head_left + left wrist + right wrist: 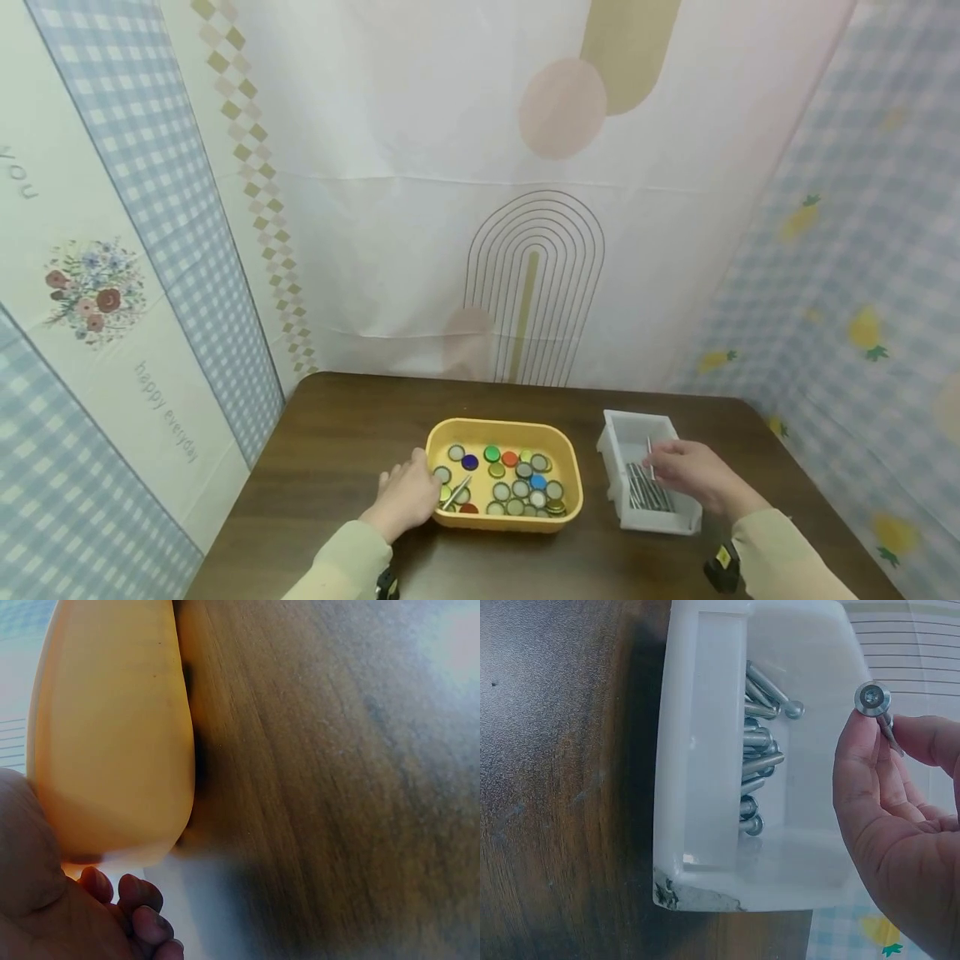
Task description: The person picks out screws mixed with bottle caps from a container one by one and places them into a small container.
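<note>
My left hand (408,496) holds the left end of a yellow tray (506,522), its thumb side against the rim. In the left wrist view its fingers curl by the tray's wall (112,735). Inside lie several bottle caps, among them a green cap (491,453) and a blue cap (538,482), and one silver screw (456,493) leans at the left. Over the right side of a white bin (660,522), my right hand (693,473) pinches a long metal screw (872,698) between thumb and fingers, its socket head facing the wrist camera. Several similar screws (757,754) lie in the bin.
Both containers stand on a dark brown wooden table (337,433), the white bin to the right of the yellow tray. A patterned cloth (375,250) hangs behind the table and along both sides. The bin's corner has a dark scuffed patch (694,896).
</note>
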Demonstrator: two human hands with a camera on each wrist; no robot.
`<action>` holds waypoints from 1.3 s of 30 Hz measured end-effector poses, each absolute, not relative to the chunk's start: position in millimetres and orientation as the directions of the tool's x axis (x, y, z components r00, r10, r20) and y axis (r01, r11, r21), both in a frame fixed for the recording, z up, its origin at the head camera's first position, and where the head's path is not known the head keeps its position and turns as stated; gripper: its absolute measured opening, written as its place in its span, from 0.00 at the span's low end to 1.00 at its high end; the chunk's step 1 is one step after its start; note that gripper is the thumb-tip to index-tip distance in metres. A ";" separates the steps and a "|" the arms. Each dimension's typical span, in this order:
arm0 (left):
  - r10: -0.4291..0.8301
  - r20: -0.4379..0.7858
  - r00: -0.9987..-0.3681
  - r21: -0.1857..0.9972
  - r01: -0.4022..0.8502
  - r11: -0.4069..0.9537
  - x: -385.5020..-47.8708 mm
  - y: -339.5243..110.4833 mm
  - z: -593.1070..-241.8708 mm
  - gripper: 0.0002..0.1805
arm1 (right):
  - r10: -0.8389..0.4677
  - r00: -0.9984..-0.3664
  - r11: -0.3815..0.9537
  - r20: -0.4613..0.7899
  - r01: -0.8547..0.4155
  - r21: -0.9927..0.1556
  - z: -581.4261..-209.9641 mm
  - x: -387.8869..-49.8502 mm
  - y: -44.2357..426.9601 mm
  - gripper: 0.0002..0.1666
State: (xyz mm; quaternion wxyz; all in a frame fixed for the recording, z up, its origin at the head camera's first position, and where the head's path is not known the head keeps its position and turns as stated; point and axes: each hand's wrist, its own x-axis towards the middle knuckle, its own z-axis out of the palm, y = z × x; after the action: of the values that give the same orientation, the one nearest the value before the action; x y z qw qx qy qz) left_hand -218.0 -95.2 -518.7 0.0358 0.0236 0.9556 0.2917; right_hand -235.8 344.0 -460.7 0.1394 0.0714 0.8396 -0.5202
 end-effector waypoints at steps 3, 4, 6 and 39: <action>0.066 -0.062 -0.996 0.563 0.020 0.826 -217.1 -94.0 -520.2 0.16 | -0.011 -0.952 0.462 -0.307 0.267 -0.846 -463.0 -235.8 343.1 0.24; 0.065 -0.062 -0.996 0.564 0.019 0.826 -217.0 -94.0 -520.3 0.16 | 0.000 -0.953 0.473 -0.304 0.268 -0.840 -463.6 -236.1 342.0 0.24; 0.060 -0.061 -0.996 0.564 0.015 0.825 -217.0 -94.1 -520.1 0.17 | 0.010 -0.956 0.506 -0.292 0.257 -0.823 -465.1 -236.9 339.7 0.23; 0.057 -0.055 -0.997 0.544 0.018 0.839 -217.1 -92.9 -517.1 0.19 | 0.040 -0.981 0.603 -0.188 0.174 -0.779 -455.8 -240.2 315.3 0.22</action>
State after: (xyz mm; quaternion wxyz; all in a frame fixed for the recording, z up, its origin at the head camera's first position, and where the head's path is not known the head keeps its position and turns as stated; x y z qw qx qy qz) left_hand -217.1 -92.9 -517.1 0.0345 0.0195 0.9583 0.2829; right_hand -240.2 315.3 -455.8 0.0760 0.0600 0.8919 -0.4417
